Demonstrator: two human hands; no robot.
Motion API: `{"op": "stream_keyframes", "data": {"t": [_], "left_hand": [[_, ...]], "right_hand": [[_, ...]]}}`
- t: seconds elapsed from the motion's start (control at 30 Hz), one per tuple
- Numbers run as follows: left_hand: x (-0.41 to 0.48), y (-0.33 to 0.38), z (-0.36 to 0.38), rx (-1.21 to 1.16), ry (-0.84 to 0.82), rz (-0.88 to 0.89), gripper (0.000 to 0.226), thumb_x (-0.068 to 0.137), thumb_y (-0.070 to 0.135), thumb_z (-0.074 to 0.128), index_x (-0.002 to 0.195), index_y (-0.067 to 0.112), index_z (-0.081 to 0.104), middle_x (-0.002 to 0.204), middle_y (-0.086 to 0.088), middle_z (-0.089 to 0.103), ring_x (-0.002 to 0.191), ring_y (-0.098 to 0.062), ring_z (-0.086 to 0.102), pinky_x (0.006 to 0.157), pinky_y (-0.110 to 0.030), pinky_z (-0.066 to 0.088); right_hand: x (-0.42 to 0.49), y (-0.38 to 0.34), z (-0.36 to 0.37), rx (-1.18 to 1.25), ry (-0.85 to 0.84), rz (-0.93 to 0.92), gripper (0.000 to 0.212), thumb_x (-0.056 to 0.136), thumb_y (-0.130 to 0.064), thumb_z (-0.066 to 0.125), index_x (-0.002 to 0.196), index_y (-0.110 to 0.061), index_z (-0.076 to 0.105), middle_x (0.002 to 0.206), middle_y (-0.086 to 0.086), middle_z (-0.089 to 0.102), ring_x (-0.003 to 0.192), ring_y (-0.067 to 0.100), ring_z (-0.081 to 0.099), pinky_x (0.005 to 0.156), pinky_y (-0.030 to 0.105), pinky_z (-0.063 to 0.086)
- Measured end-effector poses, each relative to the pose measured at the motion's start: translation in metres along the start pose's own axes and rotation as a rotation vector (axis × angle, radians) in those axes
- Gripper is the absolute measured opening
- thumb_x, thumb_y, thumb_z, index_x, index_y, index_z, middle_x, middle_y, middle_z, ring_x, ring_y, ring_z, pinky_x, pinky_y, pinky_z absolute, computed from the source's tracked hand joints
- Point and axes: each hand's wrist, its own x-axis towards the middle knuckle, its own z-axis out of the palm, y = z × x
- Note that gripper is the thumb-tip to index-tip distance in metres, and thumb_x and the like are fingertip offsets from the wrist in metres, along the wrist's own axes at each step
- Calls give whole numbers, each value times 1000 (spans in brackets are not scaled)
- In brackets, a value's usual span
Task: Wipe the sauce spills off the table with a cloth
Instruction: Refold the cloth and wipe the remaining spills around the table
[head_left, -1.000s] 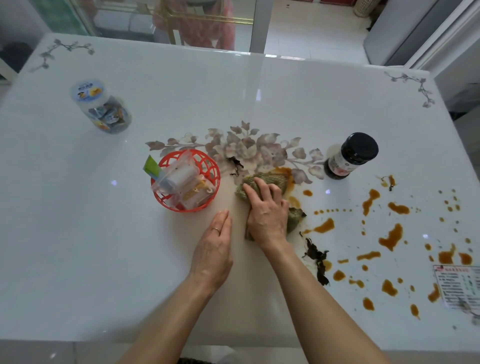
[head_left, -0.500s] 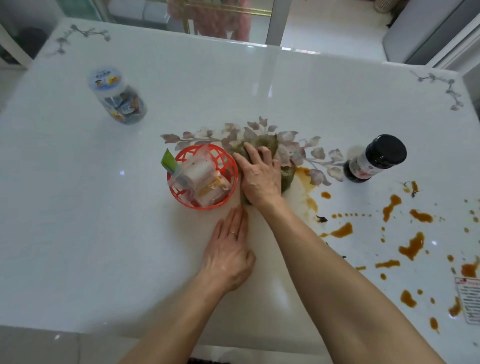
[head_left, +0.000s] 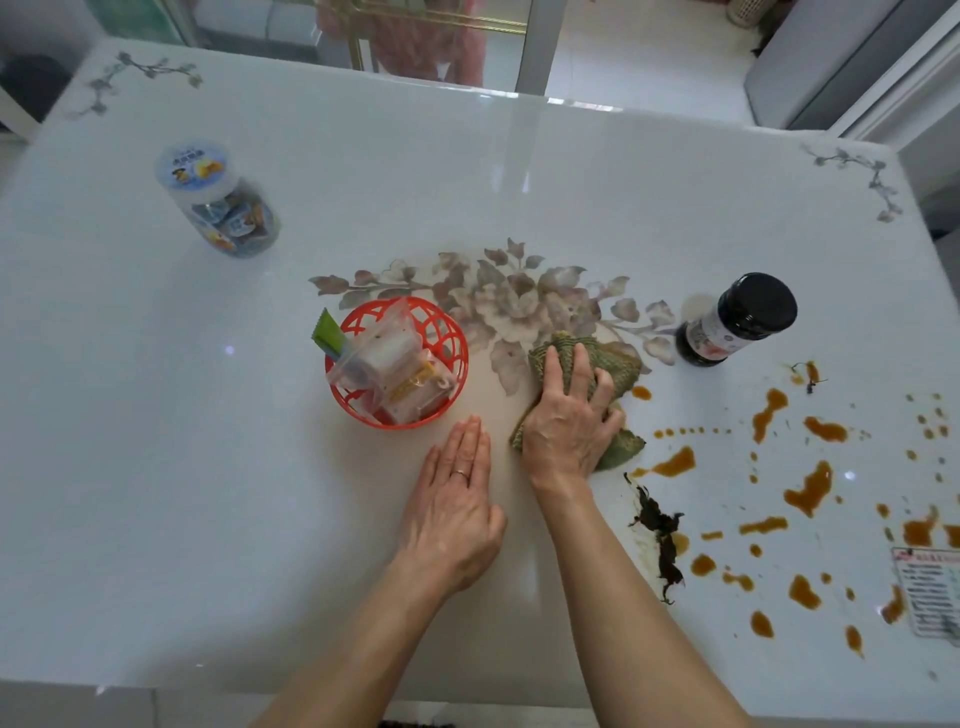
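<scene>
The cloth has slid right from the basket, under the right hand.

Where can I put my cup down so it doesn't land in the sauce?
Bare room: the table left of the red basket, near side of the snack jar, and the far strip beyond the flower print. Crowded: right of the cloth and near the sauce bottle, sauce spills everywhere.

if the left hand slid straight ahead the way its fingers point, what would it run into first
Probably the red basket. The left hand lies flat on the table, fingers aimed up and slightly right, so it might only clip the basket's right edge or slip past it.
</scene>
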Motion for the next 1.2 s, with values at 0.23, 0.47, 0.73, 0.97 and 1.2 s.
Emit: {"op": "stream_keyframes", "data": {"t": [0.23,0.47,0.73,0.97,1.2], "left_hand": [[2,1,1,4,-8,2,77,89,34,30,147,12,-16,153,-3,-28,140,-13,-26,118,-34,-8],[4,3,1,52,-21,-13,83,75,38,17,148,11,-12,155,-5,-23,142,-15,-20,116,-32,-9],[4,7,1,73,-10,-17,85,74,37,19,148,10,-11,155,-6,-23,143,-16,-19,115,-32,-9],[3,8,1,74,-13,-30,84,76,38,20,149,9,-9,155,-5,-21,143,-16,-18,115,-32,-8],[3,10,-1,56,-21,-33,76,90,29,37,149,8,-7,156,-7,-18,144,-18,-15,118,-34,-4]], "right_hand": [[-17,2,-7,-57,-81,-37,69,86,-13,53,150,-29,30,157,1,22,135,33,23,98,54,31],[-20,47,-11,-66,-46,-46,65,85,-10,57,145,-29,42,151,1,35,130,32,34,91,54,40],[-57,50,-10,-88,-102,-172,72,77,-13,53,147,-26,39,153,3,32,130,33,33,89,53,38],[-51,44,-29,-9,-227,-3,77,90,-7,48,153,-30,13,160,-1,4,143,32,7,108,56,23],[-62,78,-32,-16,-218,-125,81,85,-6,52,153,-35,18,161,-6,7,143,27,10,102,50,27]]}}
